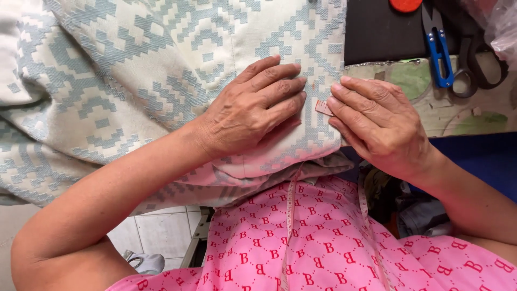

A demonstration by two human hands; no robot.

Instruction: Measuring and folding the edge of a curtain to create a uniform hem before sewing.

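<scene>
Blue thread snips (439, 51) and black scissors (479, 64) crowd the table's (463, 116) right edge.

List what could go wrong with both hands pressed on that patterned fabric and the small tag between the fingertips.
1. The small tag sits loose between the left hand and the right hand; it may shift if either lifts.
2. Much of the patterned fabric hangs off the table edge, so its weight could drag the seam.
3. The blue snips and black scissors lie nearby and could snag cloth.
</scene>
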